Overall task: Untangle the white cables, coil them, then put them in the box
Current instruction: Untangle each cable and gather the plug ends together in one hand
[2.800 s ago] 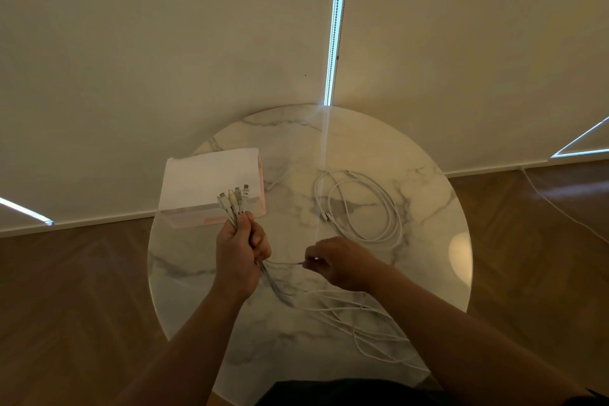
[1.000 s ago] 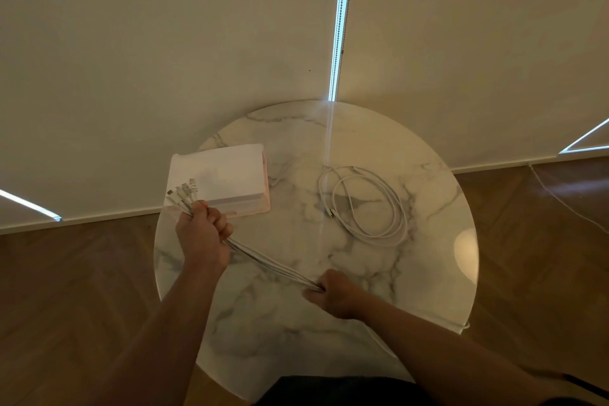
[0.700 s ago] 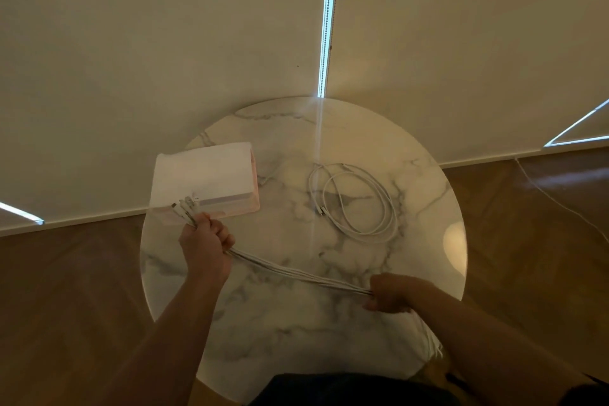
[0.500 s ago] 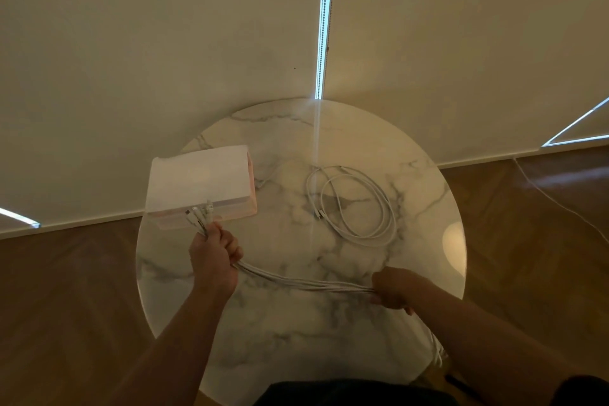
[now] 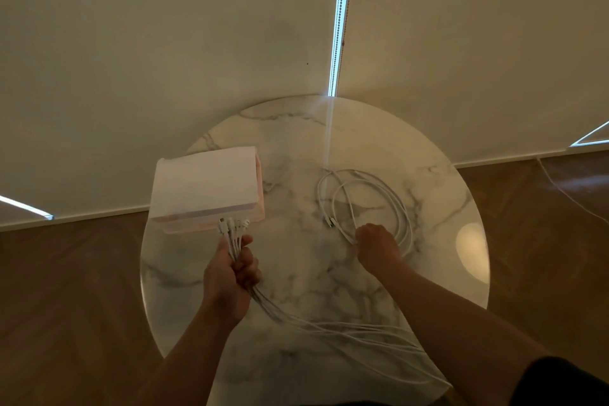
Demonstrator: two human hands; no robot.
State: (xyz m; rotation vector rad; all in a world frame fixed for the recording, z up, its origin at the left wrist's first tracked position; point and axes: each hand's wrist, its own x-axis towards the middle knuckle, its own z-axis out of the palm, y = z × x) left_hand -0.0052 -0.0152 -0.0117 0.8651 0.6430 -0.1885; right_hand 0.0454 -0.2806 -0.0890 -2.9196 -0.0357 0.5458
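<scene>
The left grip (image 5: 234, 269) is a fist around the white cables (image 5: 346, 330), plugs sticking up. The right grip (image 5: 375, 244) touches the coiled cable (image 5: 405, 224); its hold is hidden.

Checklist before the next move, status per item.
1. Left hand grips the cable bundle: ok.
2. Connector ends grouped above the fist: ok.
3. Right hand has hold of the looped cable: cannot tell.
4. Bundle coiled: not ok, its tails lie loose across the table.
5. Box open to receive cables: cannot tell.
</scene>
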